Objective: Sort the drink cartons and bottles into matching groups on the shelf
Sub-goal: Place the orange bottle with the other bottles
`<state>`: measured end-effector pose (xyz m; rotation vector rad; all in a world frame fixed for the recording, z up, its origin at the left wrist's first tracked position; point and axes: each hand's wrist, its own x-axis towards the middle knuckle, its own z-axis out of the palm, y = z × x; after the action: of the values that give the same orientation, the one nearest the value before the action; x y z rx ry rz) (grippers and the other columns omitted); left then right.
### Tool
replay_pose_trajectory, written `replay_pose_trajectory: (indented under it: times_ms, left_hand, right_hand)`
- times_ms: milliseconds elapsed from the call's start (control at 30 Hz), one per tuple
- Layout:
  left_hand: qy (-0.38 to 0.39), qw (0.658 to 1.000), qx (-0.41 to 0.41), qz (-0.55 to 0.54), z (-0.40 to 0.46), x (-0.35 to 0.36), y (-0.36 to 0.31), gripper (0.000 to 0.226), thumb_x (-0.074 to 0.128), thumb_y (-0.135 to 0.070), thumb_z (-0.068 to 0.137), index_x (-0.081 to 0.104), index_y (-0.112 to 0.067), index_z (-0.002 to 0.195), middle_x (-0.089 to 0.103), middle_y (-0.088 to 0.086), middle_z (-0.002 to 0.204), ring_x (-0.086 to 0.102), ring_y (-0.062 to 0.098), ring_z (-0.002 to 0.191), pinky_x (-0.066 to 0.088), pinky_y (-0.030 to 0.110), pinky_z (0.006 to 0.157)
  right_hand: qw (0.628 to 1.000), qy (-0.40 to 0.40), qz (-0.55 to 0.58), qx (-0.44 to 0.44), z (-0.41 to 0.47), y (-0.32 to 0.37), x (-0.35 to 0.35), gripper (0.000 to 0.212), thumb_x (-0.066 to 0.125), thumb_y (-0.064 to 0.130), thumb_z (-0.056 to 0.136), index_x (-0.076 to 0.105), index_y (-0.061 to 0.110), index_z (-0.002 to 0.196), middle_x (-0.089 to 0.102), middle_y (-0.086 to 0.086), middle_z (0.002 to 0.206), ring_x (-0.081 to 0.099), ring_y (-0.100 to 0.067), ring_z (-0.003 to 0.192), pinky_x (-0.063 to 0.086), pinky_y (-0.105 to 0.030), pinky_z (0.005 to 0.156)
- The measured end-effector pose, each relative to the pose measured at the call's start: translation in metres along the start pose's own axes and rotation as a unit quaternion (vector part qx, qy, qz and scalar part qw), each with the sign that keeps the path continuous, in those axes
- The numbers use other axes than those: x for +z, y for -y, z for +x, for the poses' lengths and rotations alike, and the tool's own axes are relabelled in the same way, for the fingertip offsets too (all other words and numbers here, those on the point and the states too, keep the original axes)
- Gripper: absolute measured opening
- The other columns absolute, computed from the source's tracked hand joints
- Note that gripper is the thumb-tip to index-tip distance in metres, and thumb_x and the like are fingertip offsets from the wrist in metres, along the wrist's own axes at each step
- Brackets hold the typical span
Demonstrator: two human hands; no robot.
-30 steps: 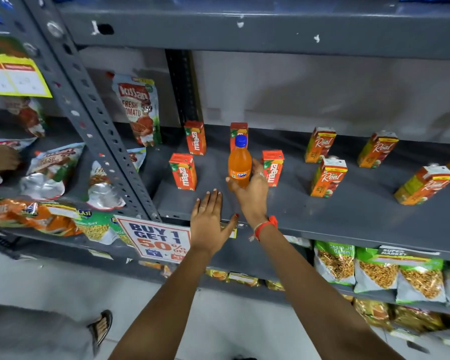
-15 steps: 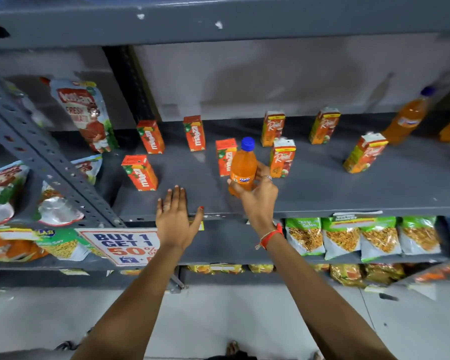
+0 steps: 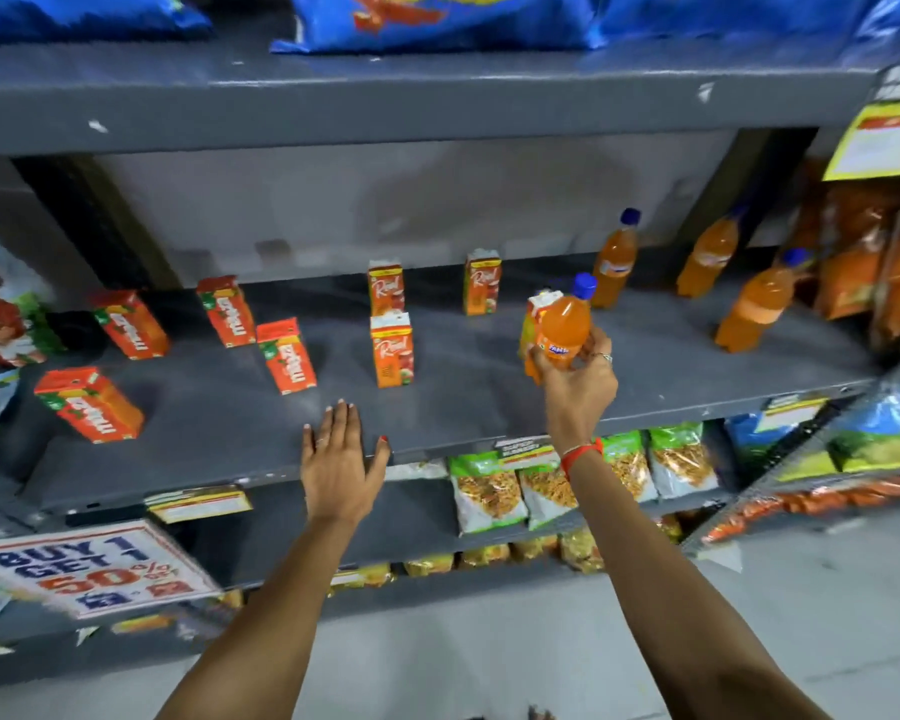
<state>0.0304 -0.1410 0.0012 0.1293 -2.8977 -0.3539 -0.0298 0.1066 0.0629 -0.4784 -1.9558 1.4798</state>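
Shop aisle, grey metal shelf at chest height, pale back wall behind it; snack packets on the tier below, a "Buy 1 Get 1" sign at lower left.

Nearest: left hand lies flat on the shelf's front lip, fingers spread, holding nothing. Right hand is lifted off the shelf and wrapped round the lower body of an orange Fanta bottle, blue cap up, slightly tilted. A carton sits just behind it, mostly hidden.

Mid-shelf: red Maaza cartons loosely grouped left; Real cartons in the centre.

Far right: three more orange bottles stand together near the back.

Handling, my read: full plastic bottle, moderately heavy, smooth label, likely slippery; walls give a little under squeeze. Grip at the label band seems sound. Tall and narrow, so it may topple if set down tilted. It probably belongs with the right-hand bottles.
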Motion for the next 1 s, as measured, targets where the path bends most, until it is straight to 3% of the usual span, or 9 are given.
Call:
replay_pose_trajectory:
  times_ms: [100, 200, 367, 633, 733, 833, 867, 933, 1000]
  left_hand:
    - [-0.006, 1.0, 0.016, -0.021, 0.01, 0.005, -0.041, 0.069, 0.025, -0.049, 0.085, 0.038, -0.001, 0.133, 0.04, 0.016, 0.143, 0.034, 0.028, 0.135, 0.019, 0.048, 0.114]
    - [0.017, 0.999, 0.037, -0.02, 0.019, 0.013, -0.066, 0.061, 0.038, -0.044, 0.09, 0.035, -0.003, 0.135, 0.035, 0.014, 0.147, 0.028, 0.026, 0.138, 0.017, 0.046, 0.115]
    - [0.018, 0.999, 0.031, 0.026, 0.019, 0.022, -0.071, 0.073, 0.019, -0.053, 0.083, 0.037, -0.005, 0.135, 0.039, 0.012, 0.145, 0.03, 0.025, 0.137, 0.019, 0.044, 0.114]
    - [-0.016, 0.999, 0.02, 0.022, 0.018, 0.024, -0.077, 0.065, 0.028, -0.047, 0.084, 0.05, -0.004, 0.126, 0.052, 0.015, 0.134, 0.046, 0.03, 0.127, 0.033, 0.049, 0.107]
    - [-0.018, 0.999, 0.021, 0.025, 0.018, 0.024, -0.077, 0.064, 0.028, -0.047, 0.084, 0.049, -0.004, 0.126, 0.052, 0.014, 0.134, 0.045, 0.029, 0.127, 0.034, 0.048, 0.107]
    - [-0.014, 0.999, 0.02, 0.029, 0.017, 0.025, -0.077, 0.063, 0.028, -0.048, 0.085, 0.048, -0.005, 0.127, 0.051, 0.013, 0.136, 0.044, 0.028, 0.128, 0.034, 0.047, 0.108]
    - [-0.013, 0.999, 0.018, 0.029, 0.017, 0.025, -0.076, 0.063, 0.028, -0.048, 0.085, 0.048, -0.006, 0.127, 0.051, 0.012, 0.136, 0.044, 0.028, 0.128, 0.034, 0.047, 0.108]
    - [-0.013, 0.999, 0.017, 0.028, 0.017, 0.024, -0.075, 0.064, 0.028, -0.048, 0.085, 0.048, -0.006, 0.128, 0.05, 0.012, 0.136, 0.044, 0.027, 0.128, 0.034, 0.047, 0.108]
    - [-0.012, 0.999, 0.021, 0.03, 0.018, 0.024, -0.075, 0.065, 0.027, -0.049, 0.084, 0.047, -0.006, 0.129, 0.049, 0.012, 0.137, 0.043, 0.027, 0.13, 0.033, 0.047, 0.109]
  right_hand:
    - [1.0, -0.011, -0.024, 0.01, 0.044, -0.013, -0.022, 0.056, 0.079, 0.029, 0.068, 0.052, 0.015, 0.115, 0.071, -0.008, 0.099, 0.066, -0.023, 0.09, 0.05, -0.036, 0.085]
    - [0.997, -0.018, -0.075, 0.028, 0.085, -0.022, -0.034, 0.06, 0.076, 0.029, 0.069, 0.049, 0.011, 0.119, 0.068, -0.017, 0.109, 0.063, -0.036, 0.099, 0.048, -0.039, 0.088]
    - [0.993, -0.003, -0.107, 0.043, 0.129, -0.043, -0.049, 0.06, 0.075, 0.026, 0.072, 0.046, 0.009, 0.122, 0.065, -0.02, 0.114, 0.06, -0.039, 0.105, 0.047, -0.043, 0.091]
    - [0.996, 0.014, -0.081, 0.028, 0.147, -0.065, -0.056, 0.066, 0.073, 0.025, 0.075, 0.04, 0.011, 0.13, 0.06, -0.019, 0.124, 0.056, -0.037, 0.113, 0.044, -0.041, 0.096]
    - [0.998, 0.004, -0.067, 0.015, 0.141, -0.064, -0.053, 0.08, 0.075, 0.024, 0.074, 0.031, 0.008, 0.139, 0.042, -0.02, 0.143, 0.039, -0.037, 0.132, 0.033, -0.042, 0.11]
    - [0.988, -0.066, -0.091, -0.107, 0.116, -0.058, -0.048, 0.076, 0.07, 0.026, 0.077, 0.029, 0.009, 0.14, 0.022, -0.023, 0.151, 0.018, -0.036, 0.141, 0.014, -0.029, 0.118]
    - [0.982, -0.053, -0.084, -0.161, 0.107, -0.056, -0.042, 0.069, 0.067, 0.024, 0.079, 0.033, 0.01, 0.138, 0.025, -0.023, 0.149, 0.021, -0.035, 0.14, 0.012, -0.018, 0.117]
    - [0.974, 0.061, -0.062, -0.209, 0.097, -0.054, -0.028, 0.06, 0.067, 0.015, 0.08, 0.04, 0.009, 0.133, 0.037, -0.022, 0.142, 0.033, -0.033, 0.134, 0.017, -0.008, 0.111]
    - [0.959, 0.229, -0.059, -0.153, 0.096, -0.051, -0.014, 0.066, 0.071, 0.009, 0.077, 0.039, 0.009, 0.135, 0.042, -0.019, 0.14, 0.039, -0.031, 0.132, 0.027, -0.02, 0.109]
